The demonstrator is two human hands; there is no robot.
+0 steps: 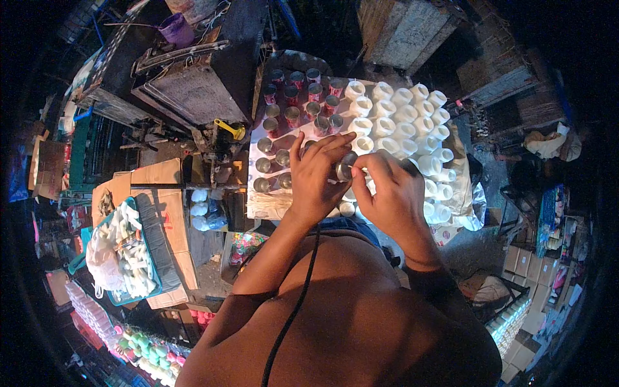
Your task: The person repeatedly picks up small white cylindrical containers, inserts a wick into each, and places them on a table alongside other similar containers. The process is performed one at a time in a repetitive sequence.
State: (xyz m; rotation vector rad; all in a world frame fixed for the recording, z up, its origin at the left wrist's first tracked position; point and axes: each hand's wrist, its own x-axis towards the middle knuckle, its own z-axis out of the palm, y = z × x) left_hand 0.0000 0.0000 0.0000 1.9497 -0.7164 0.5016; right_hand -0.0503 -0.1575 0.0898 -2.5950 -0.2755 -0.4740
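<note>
A pale, flat-topped work table [267, 207] is standing in front of the person and supporting two groups of containers. Left of it, a flattened brown cardboard sheet [184, 258] is lying beneath a shallow teal-rimmed tray [153, 263], which is holding a heap of white, elongated pieces [129, 251]. On the table's right half, glossy white, round-mouthed cylinders [405, 131] are standing in close rows. On the left half, open, red-sided metal cans [292, 117] are standing upright in looser rows, with plain silvery cans [263, 166] nearer the person.

The left bare hand [316, 179] is grasping a round, grey metal can [343, 169] above the table's near part, between the two groups; its fingers are curling around the far side. The right bare hand [394, 192] is working at the same can, its thumb and index finger meeting beside the rim. Whether those fingertips are pinching anything cannot be told at this size. A yellow-handled tool [231, 129] is resting beyond the table's left edge.
</note>
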